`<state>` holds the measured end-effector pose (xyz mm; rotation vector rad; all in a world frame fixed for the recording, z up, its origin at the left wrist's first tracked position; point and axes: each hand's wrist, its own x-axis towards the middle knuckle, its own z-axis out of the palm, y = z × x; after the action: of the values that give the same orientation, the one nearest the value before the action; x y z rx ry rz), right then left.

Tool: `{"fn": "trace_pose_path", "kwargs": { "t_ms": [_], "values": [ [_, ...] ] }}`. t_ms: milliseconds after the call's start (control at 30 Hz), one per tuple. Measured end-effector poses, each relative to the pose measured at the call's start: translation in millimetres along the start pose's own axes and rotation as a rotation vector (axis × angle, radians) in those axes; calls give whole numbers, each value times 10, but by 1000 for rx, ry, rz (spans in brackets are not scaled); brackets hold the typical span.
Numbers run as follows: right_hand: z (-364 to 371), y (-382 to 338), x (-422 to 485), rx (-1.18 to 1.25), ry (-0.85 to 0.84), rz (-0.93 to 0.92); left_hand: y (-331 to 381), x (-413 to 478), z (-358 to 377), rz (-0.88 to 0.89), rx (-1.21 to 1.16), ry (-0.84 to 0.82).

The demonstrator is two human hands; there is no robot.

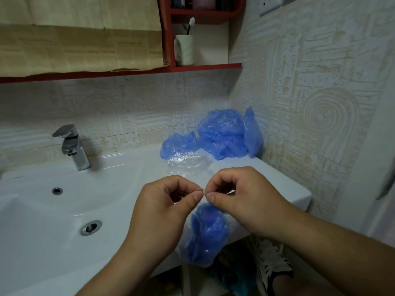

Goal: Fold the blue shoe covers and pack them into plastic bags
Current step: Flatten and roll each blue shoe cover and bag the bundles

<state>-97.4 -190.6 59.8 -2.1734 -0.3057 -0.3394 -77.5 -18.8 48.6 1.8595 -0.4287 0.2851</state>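
Observation:
A clear plastic bag [201,238] stuffed with folded blue shoe covers hangs below my hands, over the front edge of the white washbasin [64,210]. My left hand [168,201] and my right hand [239,197] meet thumb to thumb and each pinches the bag's top edge. A heap of loose blue shoe covers [220,135] lies in the back right corner of the basin top, against the tiled wall. In front of that heap lie crumpled clear plastic bags [188,164].
A chrome tap [72,146] stands at the basin's back left, with the drain [90,227] in the bowl. A red shelf [192,67] above holds a cup with a toothbrush. Below the basin's edge I see a black-and-white shoe [271,265] and more blue plastic.

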Motion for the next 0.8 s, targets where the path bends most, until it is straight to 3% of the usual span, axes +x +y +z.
{"fn": "trace_pose_path", "kwargs": {
  "t_ms": [267, 700, 800],
  "values": [
    [-109, 115, 28, -7, 46, 63, -80, 111, -195, -59, -199, 98],
    [-185, 285, 68, 134, 125, 255, -238, 189, -379, -47, -272, 166],
    [-159, 245, 45, 278, -4, 226, -245, 154, -352, -55, -264, 133]
  ]
}}
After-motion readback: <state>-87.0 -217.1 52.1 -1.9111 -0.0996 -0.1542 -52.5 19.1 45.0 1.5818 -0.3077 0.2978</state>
